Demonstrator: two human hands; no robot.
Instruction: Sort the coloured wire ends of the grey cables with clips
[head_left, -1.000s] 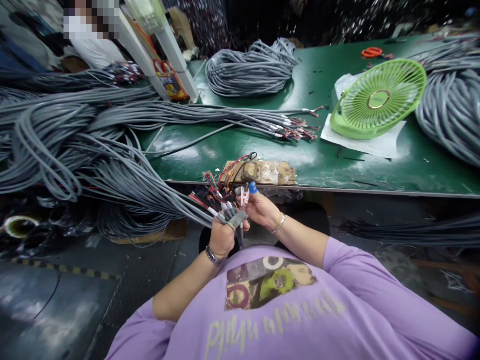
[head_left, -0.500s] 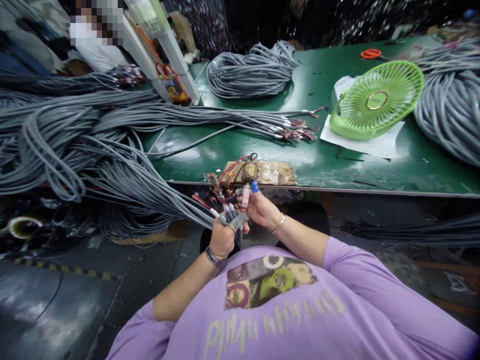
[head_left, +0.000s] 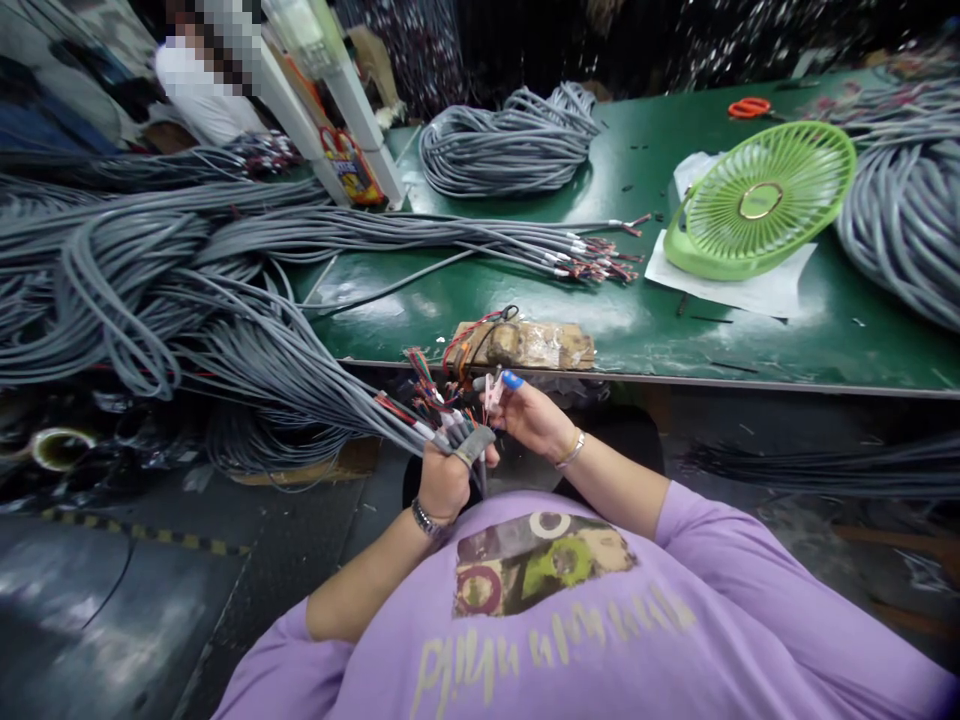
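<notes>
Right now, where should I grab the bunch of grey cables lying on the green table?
Grip the grey cables, probably just behind their coloured wire ends, coming down from above: they lie flat along the green table, and the ends are thin and splayed.

A single camera worn on the person's head faces forward and steeply down. The purple shirt (head_left: 675, 640) fills the lower edge, right under the lens. Close by, just below centre, are the left hand (head_left: 442, 480), its grip closed round grey cables (head_left: 352, 405), and the right hand (head_left: 534, 418), pinching a small pink tool (head_left: 493, 388). Beyond them the green tabletop (head_left: 637, 330) runs away, bowed by the wide lens.
</notes>
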